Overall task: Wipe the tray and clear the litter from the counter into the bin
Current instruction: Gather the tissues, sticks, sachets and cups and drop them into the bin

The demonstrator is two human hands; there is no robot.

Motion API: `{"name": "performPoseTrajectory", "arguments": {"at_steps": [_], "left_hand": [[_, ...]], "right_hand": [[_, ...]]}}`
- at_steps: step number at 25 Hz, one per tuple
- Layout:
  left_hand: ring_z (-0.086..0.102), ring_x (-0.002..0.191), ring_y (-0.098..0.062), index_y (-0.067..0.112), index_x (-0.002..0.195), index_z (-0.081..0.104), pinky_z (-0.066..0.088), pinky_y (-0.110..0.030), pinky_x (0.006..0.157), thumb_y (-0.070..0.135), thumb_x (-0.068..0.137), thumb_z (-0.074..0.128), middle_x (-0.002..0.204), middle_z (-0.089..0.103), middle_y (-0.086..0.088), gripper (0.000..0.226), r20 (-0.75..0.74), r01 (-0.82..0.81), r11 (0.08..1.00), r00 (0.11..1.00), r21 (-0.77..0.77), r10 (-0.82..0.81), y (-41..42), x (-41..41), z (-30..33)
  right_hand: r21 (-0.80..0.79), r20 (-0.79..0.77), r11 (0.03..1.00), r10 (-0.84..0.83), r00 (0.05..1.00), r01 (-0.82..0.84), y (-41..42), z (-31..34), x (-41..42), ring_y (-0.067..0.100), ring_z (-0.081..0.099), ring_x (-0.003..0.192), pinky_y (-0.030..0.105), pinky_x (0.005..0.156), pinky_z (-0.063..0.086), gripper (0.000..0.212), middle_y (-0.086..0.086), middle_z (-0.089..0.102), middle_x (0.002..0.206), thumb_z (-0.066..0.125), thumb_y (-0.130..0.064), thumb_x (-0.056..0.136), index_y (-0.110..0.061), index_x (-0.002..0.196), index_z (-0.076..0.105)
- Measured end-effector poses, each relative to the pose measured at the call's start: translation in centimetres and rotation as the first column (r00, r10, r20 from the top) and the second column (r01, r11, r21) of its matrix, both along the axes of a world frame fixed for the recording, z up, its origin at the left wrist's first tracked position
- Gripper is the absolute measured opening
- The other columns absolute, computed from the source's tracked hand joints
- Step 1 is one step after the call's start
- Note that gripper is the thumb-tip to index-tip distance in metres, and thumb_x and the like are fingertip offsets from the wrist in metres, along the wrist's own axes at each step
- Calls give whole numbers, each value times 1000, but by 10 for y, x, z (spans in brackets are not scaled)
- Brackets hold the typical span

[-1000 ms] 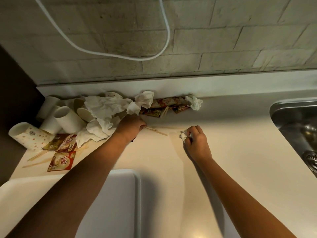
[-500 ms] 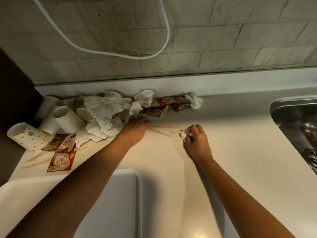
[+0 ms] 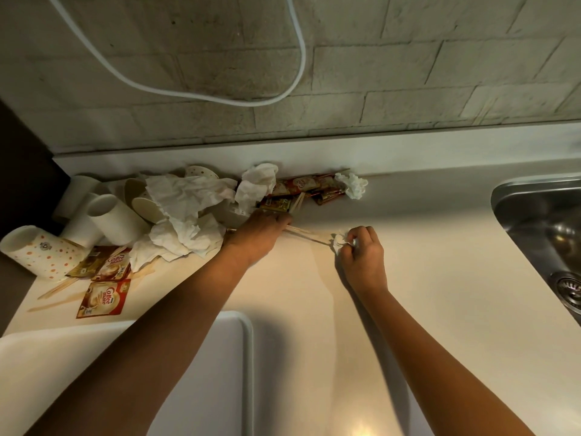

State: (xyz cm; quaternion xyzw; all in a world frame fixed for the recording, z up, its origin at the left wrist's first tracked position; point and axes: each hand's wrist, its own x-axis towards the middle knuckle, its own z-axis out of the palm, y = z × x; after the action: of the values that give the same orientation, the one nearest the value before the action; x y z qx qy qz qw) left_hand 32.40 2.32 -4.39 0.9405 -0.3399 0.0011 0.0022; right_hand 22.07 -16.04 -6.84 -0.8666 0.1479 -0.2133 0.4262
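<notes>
Right grip point(image 3: 361, 256) pinching tissue wad point(image 3: 339, 241); left grip point(image 3: 257, 234) on wooden stirrers point(image 3: 306, 236), clench unclear.

A pale cream tabletop point(image 3: 440, 309) runs along a low upstand, with a steel sink point(image 3: 540, 215) set in at 3 o'clock. A white tray point(image 3: 239, 357) rests at 6 o'clock. At 10 o'clock lie paper cups point(image 3: 113, 218), a dotted cup point(image 3: 37, 253), crumpled tissues point(image 3: 185, 196), Coffee mate sachets point(image 3: 103, 297) and wooden stirrers point(image 3: 53, 291). More sachets point(image 3: 298, 185) and a tissue ball point(image 3: 353, 185) lie at 12 o'clock.
</notes>
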Motion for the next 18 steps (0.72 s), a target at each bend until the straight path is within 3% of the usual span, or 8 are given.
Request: {"name": "performPoseTrajectory", "arguments": {"at_steps": [3, 6, 12, 15, 18], "left_hand": [[54, 110, -30, 19, 134, 39, 47, -39, 90, 0, 94, 38, 125, 53, -13, 45, -106, -19, 999, 994, -31, 16, -9, 2, -2], [53, 112, -33, 16, 135, 39, 46, -40, 91, 0, 94, 34, 126, 50, -14, 44, -176, -44, 998, 984, -42, 36, -18, -1, -6], [53, 110, -32, 5, 122, 51, 44, -38, 88, 25, 98, 43, 125, 48, -12, 32, -262, -103, 989, 962, -105, 73, -25, -7, -3], [55, 106, -31, 3, 115, 55, 47, -38, 87, 23, 97, 45, 121, 50, -13, 29, -214, -125, 985, 972, -118, 98, -29, -10, 0], [58, 99, -33, 3, 115, 53, 45, -38, 79, 20, 99, 40, 120, 49, -13, 27, -111, -148, 988, 984, -38, 143, -37, -19, 0]], "right_hand": [[123, 32, 984, -136, 990, 131, -4, 1, -1, 16, 46, 75, 0, 60, 35, 13, 5, 48, 92, 48, 8, 83, -4, 86, 53], [238, 28, 948, -225, 974, 212, -7, 0, 1, 17, 49, 77, 2, 62, 36, 17, 4, 49, 93, 49, 5, 84, -12, 84, 49], [246, 17, 951, -195, 981, 185, -8, -1, 1, 15, 49, 79, 0, 62, 37, 18, 3, 50, 94, 50, 4, 84, -13, 85, 49], [249, 6, 951, -190, 982, 182, -8, -1, 1, 16, 51, 82, 9, 68, 40, 17, 3, 51, 96, 51, 3, 85, -14, 86, 49], [250, 5, 949, -201, 980, 193, -8, 0, 1, 16, 50, 83, 14, 69, 40, 17, 3, 51, 97, 51, 3, 85, -14, 86, 49]]}}
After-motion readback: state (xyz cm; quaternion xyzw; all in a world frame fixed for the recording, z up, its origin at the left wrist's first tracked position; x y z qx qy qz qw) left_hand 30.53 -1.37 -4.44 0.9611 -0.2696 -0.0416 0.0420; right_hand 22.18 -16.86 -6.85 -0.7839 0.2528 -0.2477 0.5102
